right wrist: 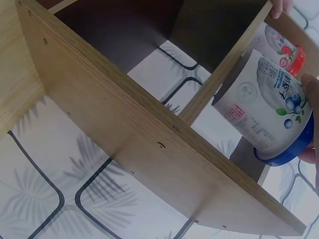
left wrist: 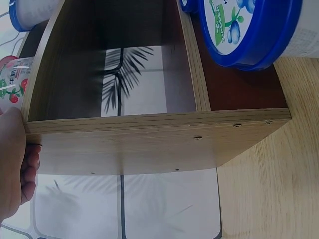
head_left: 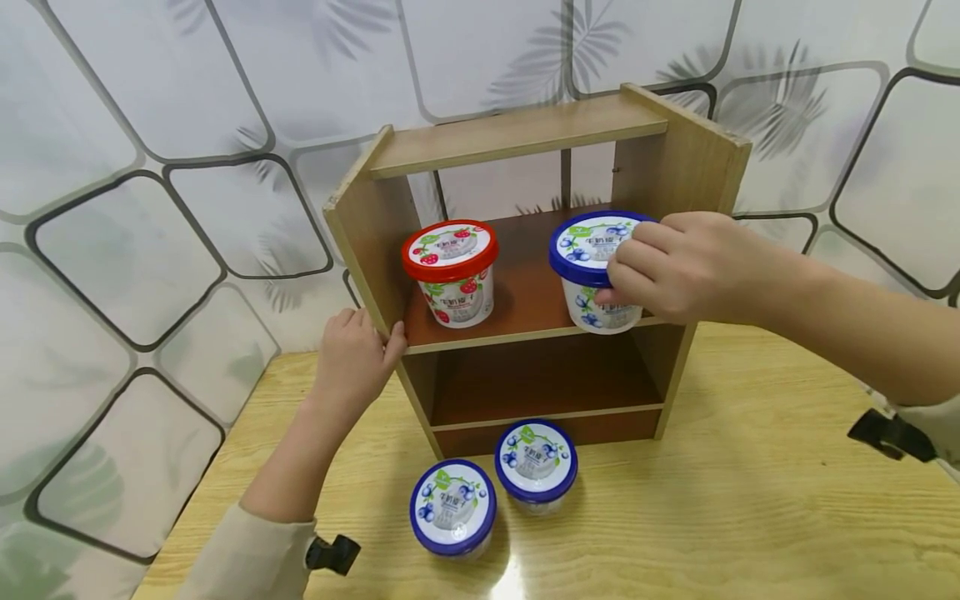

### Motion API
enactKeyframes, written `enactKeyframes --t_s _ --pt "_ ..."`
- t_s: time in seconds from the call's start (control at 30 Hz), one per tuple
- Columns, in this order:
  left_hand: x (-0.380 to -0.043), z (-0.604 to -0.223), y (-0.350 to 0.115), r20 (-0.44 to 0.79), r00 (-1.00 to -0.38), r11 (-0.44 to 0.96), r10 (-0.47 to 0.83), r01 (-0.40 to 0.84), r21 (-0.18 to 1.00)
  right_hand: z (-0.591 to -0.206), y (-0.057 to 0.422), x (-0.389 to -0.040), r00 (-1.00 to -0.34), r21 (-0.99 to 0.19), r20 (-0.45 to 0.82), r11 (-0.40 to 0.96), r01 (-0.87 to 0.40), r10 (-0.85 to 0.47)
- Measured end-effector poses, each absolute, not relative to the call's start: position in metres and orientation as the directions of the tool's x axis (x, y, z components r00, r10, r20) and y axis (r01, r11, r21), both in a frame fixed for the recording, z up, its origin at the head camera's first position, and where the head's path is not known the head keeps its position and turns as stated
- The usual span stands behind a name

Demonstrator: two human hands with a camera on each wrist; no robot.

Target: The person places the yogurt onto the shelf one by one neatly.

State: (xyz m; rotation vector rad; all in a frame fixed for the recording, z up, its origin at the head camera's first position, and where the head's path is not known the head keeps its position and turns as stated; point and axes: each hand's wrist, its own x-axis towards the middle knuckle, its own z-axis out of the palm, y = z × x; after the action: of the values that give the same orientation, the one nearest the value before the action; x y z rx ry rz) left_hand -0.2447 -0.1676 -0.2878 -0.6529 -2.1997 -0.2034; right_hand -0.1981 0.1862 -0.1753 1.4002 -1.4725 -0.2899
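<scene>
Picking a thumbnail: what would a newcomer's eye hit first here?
The lone red-lidded tub, left on the shelf unit's middle board. Then the blue-lidded tub gripped by the right hand, at that board's front right. Two more blue-lidded tubs stand on the table in front.

sleeves: pale beige | black blocky attachments: one per sleeve | hands: bare

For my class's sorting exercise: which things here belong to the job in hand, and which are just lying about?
Job:
Round white blue-lidded tub, in the right grip
Brown wooden shelf unit, held by the left grip
Round white red-lidded tub, on the unit
Probably two more blue-lidded tubs, before the unit

Background only:
Yellowish wooden table
Pale leaf-patterned wall
</scene>
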Motion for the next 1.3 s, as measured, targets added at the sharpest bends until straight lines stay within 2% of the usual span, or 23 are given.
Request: enactKeyframes --t_s 0.3,0.57,0.8,0.93,1.3 --pt "-0.245 -0.288 -0.168 0.758 -0.522 0.849 0.391 0.523 -0.078 -0.181 0.188 -0.211 0.189 0.745 0.494 0.301 -0.596 -0.848" --pt "-0.244 -0.288 -0.169 0.750 -0.535 0.854 0.389 0.515 -0.076 -0.186 0.188 -0.221 0.156 0.698 0.532 0.327 -0.637 -0.833" --pt "-0.244 -0.287 -0.169 0.750 -0.529 0.853 0.398 0.514 -0.089 -0.186 0.191 -0.223 0.083 0.685 0.511 0.347 -0.640 -0.856" --pt "-0.243 -0.286 -0.168 0.750 -0.529 0.851 0.398 0.519 -0.085 -0.187 0.190 -0.225 0.098 0.677 0.542 0.365 -0.639 -0.835" --pt "-0.243 -0.287 -0.168 0.750 -0.537 0.856 0.386 0.511 -0.074 -0.189 0.190 -0.235 0.064 0.680 0.555 0.408 -0.609 -0.830"
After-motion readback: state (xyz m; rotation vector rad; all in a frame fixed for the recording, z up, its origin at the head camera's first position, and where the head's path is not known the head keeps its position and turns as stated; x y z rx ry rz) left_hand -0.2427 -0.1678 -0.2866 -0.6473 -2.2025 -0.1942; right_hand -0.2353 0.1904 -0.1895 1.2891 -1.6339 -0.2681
